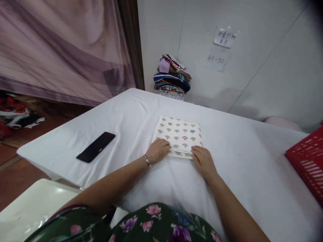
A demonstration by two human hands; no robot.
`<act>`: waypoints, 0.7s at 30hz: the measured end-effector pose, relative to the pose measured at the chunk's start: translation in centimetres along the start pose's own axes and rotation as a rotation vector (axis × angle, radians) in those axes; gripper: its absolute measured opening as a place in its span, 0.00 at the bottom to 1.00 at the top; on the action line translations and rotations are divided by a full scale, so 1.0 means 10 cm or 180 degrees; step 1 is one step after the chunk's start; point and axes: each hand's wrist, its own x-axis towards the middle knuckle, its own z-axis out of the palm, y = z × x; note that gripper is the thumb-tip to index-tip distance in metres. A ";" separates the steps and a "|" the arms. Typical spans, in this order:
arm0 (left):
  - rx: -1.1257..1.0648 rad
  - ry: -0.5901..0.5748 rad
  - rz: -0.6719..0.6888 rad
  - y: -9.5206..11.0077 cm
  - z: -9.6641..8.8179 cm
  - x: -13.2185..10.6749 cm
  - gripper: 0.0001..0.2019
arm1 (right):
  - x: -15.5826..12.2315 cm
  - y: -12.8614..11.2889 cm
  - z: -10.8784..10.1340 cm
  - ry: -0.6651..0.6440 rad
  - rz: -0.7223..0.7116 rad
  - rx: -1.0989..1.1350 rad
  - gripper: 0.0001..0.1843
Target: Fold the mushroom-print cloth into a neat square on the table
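Note:
A white cloth with a mushroom print lies folded into a flat rectangle on the table in front of me. Most mushrooms are grey-brown; a few are green, blue or red. At the near left corner, my left hand has its fingers closed over the cloth's edge. My right hand grips the near right corner, thumb below and fingers on top. Between the two hands the layered near edge of the cloth shows. A metal bracelet circles the left wrist.
A black phone rests on the white-covered table to the left. Folded fabrics are stacked beyond the far edge, against the wall. A red basket stands at the right. A white chair is at the lower left.

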 end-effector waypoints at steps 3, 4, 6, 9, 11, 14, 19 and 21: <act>-0.0097 -0.0008 -0.0002 0.01 -0.05 0.00 0.11 | -0.01 0.02 0.01 -0.0042 -0.0045 0.0016 0.13; -0.0142 0.0004 -0.0039 0.01 -0.07 0.02 0.12 | -0.01 0.03 0.01 -0.0044 -0.0060 0.0018 0.12; -0.0231 0.0049 -0.0168 0.02 -0.12 0.09 0.14 | -0.02 0.04 0.02 -0.0026 -0.0088 0.0014 0.12; -0.0292 0.0211 -0.0314 0.05 -0.15 0.26 0.15 | -0.02 0.05 0.04 0.0061 -0.0133 -0.0017 0.11; -0.0223 0.0236 -0.0291 0.07 -0.12 0.33 0.16 | -0.04 0.04 0.05 0.0109 -0.0177 -0.0045 0.11; 0.0014 -0.0046 -0.0169 0.11 0.02 0.32 0.25 | -0.07 0.03 0.05 0.0084 -0.0202 -0.0059 0.11; 0.0248 -0.0327 -0.0073 0.15 0.22 0.15 0.34 | 0.07 -0.05 -0.06 -0.0126 0.0026 0.0068 0.10; 0.0288 -0.0354 -0.0084 0.15 0.23 0.12 0.33 | 0.25 -0.13 -0.12 -0.0138 0.0082 0.0182 0.12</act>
